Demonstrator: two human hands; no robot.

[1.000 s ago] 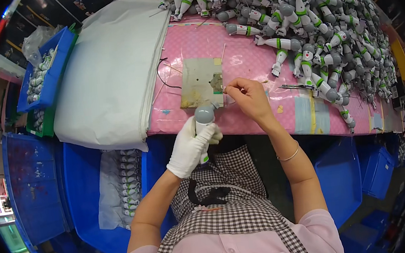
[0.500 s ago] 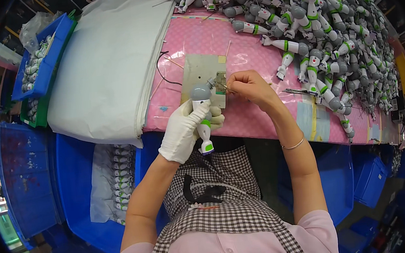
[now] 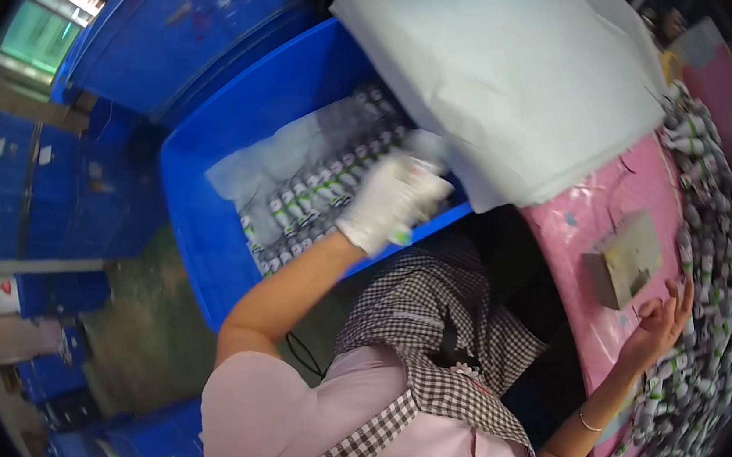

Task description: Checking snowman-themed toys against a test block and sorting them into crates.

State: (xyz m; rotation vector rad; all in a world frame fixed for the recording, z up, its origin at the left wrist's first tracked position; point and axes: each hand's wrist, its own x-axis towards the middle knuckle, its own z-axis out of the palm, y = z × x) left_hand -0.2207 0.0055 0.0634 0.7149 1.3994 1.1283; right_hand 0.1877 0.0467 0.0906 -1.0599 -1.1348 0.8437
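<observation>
My left hand [image 3: 392, 204], in a white glove, is closed around a toy arm [image 3: 425, 149], blurred by motion. Its grey end shows above the fingers and a bit of green below. The hand is over a large blue bin [image 3: 211, 270], where rows of white, grey and green toy arms [image 3: 318, 189] lie on a pale sheet. At the right, my bare right hand [image 3: 658, 328] is beside a grey metal block [image 3: 612, 271] on the pink-covered table [image 3: 573, 314]. Its fingers are apart, some stretched out, and I see nothing held in them.
A thick stack of white sheets [image 3: 518, 73] covers the table's left part and overhangs the bin. A big heap of toy arms [image 3: 724, 282] lies along the far right. More blue bins [image 3: 189, 34] and lidded blue boxes [image 3: 27, 190] stand on the floor at left.
The view has swung left toward the blue bin. My left hand has carried the toy arm from the metal block to above the bin. My right hand has come away from the arm.
</observation>
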